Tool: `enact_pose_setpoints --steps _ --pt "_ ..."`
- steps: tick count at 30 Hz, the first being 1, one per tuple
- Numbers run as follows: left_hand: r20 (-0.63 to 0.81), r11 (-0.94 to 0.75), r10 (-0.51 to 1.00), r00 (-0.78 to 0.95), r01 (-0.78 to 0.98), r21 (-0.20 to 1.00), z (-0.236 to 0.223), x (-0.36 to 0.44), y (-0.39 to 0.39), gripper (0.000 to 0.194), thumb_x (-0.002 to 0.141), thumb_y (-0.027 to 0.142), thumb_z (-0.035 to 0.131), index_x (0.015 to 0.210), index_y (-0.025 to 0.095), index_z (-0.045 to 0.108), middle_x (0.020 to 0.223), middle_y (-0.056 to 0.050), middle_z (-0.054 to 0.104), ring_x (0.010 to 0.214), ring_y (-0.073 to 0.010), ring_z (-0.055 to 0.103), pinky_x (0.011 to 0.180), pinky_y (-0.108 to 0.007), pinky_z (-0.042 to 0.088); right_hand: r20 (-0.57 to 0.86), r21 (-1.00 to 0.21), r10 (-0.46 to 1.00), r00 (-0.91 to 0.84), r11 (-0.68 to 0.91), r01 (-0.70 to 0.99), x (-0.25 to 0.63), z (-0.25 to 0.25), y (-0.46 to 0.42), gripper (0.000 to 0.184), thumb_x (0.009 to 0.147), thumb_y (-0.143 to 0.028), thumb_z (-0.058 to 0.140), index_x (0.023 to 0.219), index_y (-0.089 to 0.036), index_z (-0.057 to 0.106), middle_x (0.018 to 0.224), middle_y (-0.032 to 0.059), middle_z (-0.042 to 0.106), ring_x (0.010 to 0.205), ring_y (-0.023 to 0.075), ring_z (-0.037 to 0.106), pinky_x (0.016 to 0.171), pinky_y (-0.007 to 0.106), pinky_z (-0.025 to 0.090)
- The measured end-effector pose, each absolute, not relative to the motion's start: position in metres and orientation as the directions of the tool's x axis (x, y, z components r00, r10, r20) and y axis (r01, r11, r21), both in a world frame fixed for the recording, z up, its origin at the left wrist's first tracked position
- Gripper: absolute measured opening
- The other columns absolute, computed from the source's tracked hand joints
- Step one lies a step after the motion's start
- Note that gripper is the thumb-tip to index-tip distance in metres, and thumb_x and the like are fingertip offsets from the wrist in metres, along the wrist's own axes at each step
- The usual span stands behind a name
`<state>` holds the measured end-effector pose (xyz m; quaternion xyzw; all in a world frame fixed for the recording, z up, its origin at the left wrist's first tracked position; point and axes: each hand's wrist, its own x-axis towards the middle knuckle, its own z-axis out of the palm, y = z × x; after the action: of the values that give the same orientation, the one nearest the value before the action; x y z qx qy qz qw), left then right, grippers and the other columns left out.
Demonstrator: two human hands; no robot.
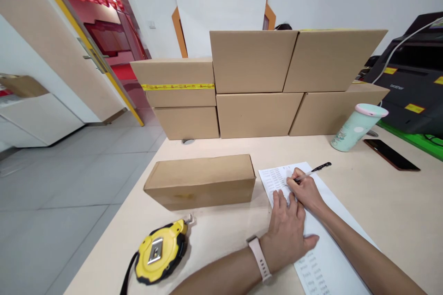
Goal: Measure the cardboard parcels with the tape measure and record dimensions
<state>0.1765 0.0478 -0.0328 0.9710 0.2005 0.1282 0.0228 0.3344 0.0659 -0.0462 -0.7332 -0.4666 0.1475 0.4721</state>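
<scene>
My right hand (pixel 307 190) is closed round a pen (pixel 313 171) with a clear barrel and black end, its tip down on a sheet of paper (pixel 341 258). Columns of small handwriting run along the paper's left side. My left hand (pixel 287 228) lies flat on the sheet just in front, fingers spread and thumb out; a pale pink watch strap circles that wrist. Left of the paper lies a long closed cardboard box (pixel 207 179). Nearer me rests a yellow and black tape measure (pixel 161 251), its metal hook showing and a black strap trailing from it.
Stacked cardboard boxes (pixel 259 115) form a wall along the back of the table (pixel 221 244). To the right stand a mint tumbler (pixel 358 129), a dark phone (pixel 392 154) and a black printer (pixel 408 78). Beyond the table's left edge is tiled floor and an open door (pixel 86 50).
</scene>
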Motion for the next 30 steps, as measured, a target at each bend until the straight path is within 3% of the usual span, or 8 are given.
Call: enact_pose_setpoints --steps 9,13,15,18,22,26,30 --pt "0.211 -0.916 0.401 0.892 0.386 0.108 -0.032 0.177 0.048 0.078 0.09 0.063 0.032 0.135 0.002 0.044 0.139 -0.023 0.048 0.13 -0.0455 0.038 0.112 -0.056 0.022 0.241 -0.826 0.82 0.519 -0.107 0.553 0.333 -0.048 0.066 0.02 0.071 -0.025 0.054 0.059 -0.024 0.039 0.052 -0.0073 0.04 0.048 0.0112 0.039 0.047 0.024 0.033" --pt "0.227 -0.918 0.395 0.89 0.379 0.113 -0.033 0.176 0.048 0.077 0.09 0.064 0.032 0.135 0.002 0.045 0.141 -0.024 0.045 0.131 -0.0461 0.037 0.111 -0.057 0.021 0.274 -0.824 0.785 0.556 -0.107 0.557 0.338 -0.045 0.066 0.022 0.079 -0.034 0.053 0.063 -0.025 0.041 0.055 -0.006 0.044 0.051 0.0128 0.043 0.049 0.026 0.036" --pt "0.249 -0.921 0.389 0.887 0.375 0.105 -0.035 0.176 0.048 0.077 0.09 0.063 0.03 0.135 0.002 0.044 0.142 -0.023 0.045 0.131 -0.0463 0.036 0.111 -0.057 0.02 0.333 -0.773 0.789 0.516 -0.085 0.629 0.346 -0.044 0.064 0.016 0.084 -0.037 0.051 0.074 -0.024 0.051 0.068 -0.0018 0.056 0.062 0.0159 0.052 0.058 0.028 0.042" --pt "0.274 -0.92 0.391 0.879 0.38 0.094 -0.038 0.176 0.049 0.078 0.089 0.065 0.031 0.135 0.003 0.044 0.141 -0.022 0.045 0.131 -0.0456 0.036 0.111 -0.056 0.017 0.446 -0.571 0.84 0.309 0.001 0.821 0.363 -0.045 0.06 0.019 0.087 -0.03 0.045 0.094 -0.024 0.062 0.091 0.0053 0.065 0.084 0.0218 0.059 0.075 0.034 0.046" --pt "0.272 -0.916 0.395 0.878 0.398 0.046 -0.033 0.176 0.045 0.078 0.086 0.068 0.036 0.131 0.005 0.048 0.138 -0.021 0.05 0.128 -0.0432 0.04 0.11 -0.056 0.015 0.492 -0.353 0.861 0.131 0.06 0.934 0.381 -0.055 0.056 0.034 0.082 -0.017 0.041 0.102 -0.026 0.066 0.091 0.0075 0.067 0.089 0.0263 0.06 0.077 0.04 0.048" --pt "0.305 -0.905 0.389 0.869 0.422 -0.049 -0.005 0.162 0.033 0.063 0.087 0.06 0.04 0.116 0.007 0.059 0.121 -0.021 0.06 0.122 -0.0381 0.044 0.109 -0.056 0.013 0.497 -0.328 0.853 0.158 0.017 0.944 0.392 -0.069 0.058 0.046 0.078 -0.016 0.045 0.118 -0.032 0.062 0.096 0.0108 0.07 0.087 0.0309 0.062 0.071 0.044 0.047" --pt "0.26 -0.876 0.478 0.839 0.477 0.07 0.032 0.113 0.021 0.052 0.084 0.061 0.048 0.103 0.015 0.062 0.108 -0.013 0.063 0.114 -0.0298 0.047 0.111 -0.047 0.019 0.542 -0.391 0.813 0.214 0.018 0.92 0.408 -0.089 0.063 0.049 0.08 -0.028 0.051 0.125 -0.047 0.056 0.096 0.0118 0.071 0.083 0.0352 0.063 0.064 0.051 0.042"
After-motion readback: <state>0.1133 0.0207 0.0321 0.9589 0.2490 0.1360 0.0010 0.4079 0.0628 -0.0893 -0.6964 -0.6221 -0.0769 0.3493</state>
